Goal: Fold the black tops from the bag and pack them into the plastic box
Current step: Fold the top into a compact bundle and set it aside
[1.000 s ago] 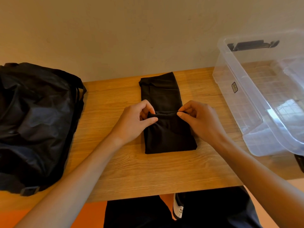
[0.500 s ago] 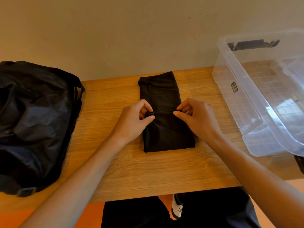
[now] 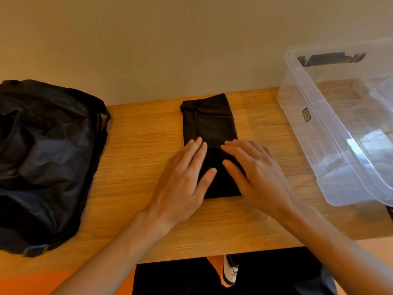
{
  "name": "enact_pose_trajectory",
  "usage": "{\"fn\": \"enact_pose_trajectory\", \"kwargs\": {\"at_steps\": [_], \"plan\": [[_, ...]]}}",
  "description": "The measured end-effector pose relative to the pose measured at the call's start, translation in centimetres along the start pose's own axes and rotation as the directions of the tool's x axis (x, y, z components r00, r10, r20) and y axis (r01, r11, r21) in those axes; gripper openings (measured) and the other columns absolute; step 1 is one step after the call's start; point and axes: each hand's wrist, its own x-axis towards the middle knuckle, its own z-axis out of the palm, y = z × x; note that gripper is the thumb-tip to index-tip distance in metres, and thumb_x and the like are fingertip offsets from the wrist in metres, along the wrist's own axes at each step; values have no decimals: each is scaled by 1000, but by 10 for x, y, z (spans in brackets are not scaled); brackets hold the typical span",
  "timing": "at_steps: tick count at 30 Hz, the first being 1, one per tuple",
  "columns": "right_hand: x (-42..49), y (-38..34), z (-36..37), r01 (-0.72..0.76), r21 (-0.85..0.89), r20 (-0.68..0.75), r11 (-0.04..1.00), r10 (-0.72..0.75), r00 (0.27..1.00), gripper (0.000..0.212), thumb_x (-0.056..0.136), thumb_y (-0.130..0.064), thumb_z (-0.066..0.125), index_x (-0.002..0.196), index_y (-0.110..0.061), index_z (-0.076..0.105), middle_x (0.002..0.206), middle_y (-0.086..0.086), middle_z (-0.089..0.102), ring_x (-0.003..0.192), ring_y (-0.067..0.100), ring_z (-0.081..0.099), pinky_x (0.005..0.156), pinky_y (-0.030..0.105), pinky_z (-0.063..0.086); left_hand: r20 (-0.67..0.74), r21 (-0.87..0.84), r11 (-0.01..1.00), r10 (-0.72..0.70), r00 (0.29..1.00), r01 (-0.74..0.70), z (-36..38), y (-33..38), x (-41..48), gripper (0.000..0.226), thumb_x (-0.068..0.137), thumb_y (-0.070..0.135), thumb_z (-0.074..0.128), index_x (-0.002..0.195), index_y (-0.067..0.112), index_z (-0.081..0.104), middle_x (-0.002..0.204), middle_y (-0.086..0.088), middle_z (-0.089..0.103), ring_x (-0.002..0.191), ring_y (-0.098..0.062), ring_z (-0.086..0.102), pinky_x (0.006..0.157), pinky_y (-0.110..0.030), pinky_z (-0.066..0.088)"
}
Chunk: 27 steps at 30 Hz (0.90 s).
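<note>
Grips spread flat, left hand (image 3: pixel 182 184) and right hand (image 3: pixel 259 177) press the folded black top (image 3: pixel 209 122) beneath them.

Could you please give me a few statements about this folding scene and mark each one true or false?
1. Both the left hand and the right hand rest with straight fingers on the black top. True.
2. The right hand pinches a corner of the black top. False: its fingers lie straight and flat on the cloth.
3. On the table, the black bag lies to the left of the black top and the plastic box stands to its right. True.
4. A folded top lies inside the plastic box. False: no garment shows inside it.
</note>
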Motion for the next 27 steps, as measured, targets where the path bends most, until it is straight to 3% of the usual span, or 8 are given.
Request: {"fn": "enact_pose_trajectory", "kwargs": {"at_steps": [3,7,10,12,14,20,23,27], "plan": [[-4,1,10,13,-138,225,990,18,974,62,106,-51,18,157,-20,36,165,1,29,156,14,13,126,34,13,151,104,995,-12,988,-4,12,-11,4,70,103,61,7,163,25,-1,171,9,-6,154,-1,-16,127,-27,-5],[1,6,14,2,-114,309,993,33,950,69,102,-57,4,161,-22,18,169,-3,6,156,8,-11,127,33,-5,205,95,993,-87,975,69,10,-18,19,66,108,56,15,163,25,-5,170,9,-13,153,-3,-22,125,-26,-12],[16,5,3,-83,4,218,997,80,973,66,103,-58,18,156,-24,37,166,-2,26,156,12,12,127,33,6,186,-32,987,-150,971,158,-1,-20,34,67,106,55,25,164,26,9,171,9,-1,156,-6,-9,126,-28,-3],[40,10,0,-145,63,59,987,142,988,51,104,-49,37,145,-23,54,149,-1,50,142,18,41,118,35,29,69,-108,977,-177,982,184,-11,-26,53,60,107,50,34,161,24,28,168,7,21,155,-10,13,126,-31,14],[77,20,5,-195,107,-43,975,201,979,38,103,-37,52,135,-21,61,129,0,59,123,20,54,104,36,44,-57,-127,975,-190,980,182,-19,-38,80,50,108,39,43,153,18,44,155,3,39,146,-13,32,118,-26,26],[167,45,33,-243,85,24,966,242,970,26,91,-33,75,115,-24,72,111,5,60,108,26,56,94,39,48,-42,-81,986,-149,988,146,-23,-88,158,37,100,27,64,137,19,63,120,-2,55,116,-18,51,102,-32,45],[181,54,39,-236,109,56,966,231,971,7,89,-28,77,94,-24,75,97,-3,63,86,9,57,74,21,43,-72,-151,981,-133,989,121,-19,-99,173,17,95,22,71,111,19,73,103,5,54,96,-11,53,86,-23,45],[185,63,45,-263,229,106,937,244,964,4,96,-26,69,97,-22,68,88,-12,62,70,-8,52,60,6,37,-68,-320,937,-172,983,141,-17,-106,182,4,95,20,71,94,23,68,87,15,57,78,-2,53,71,-11,43]]}}
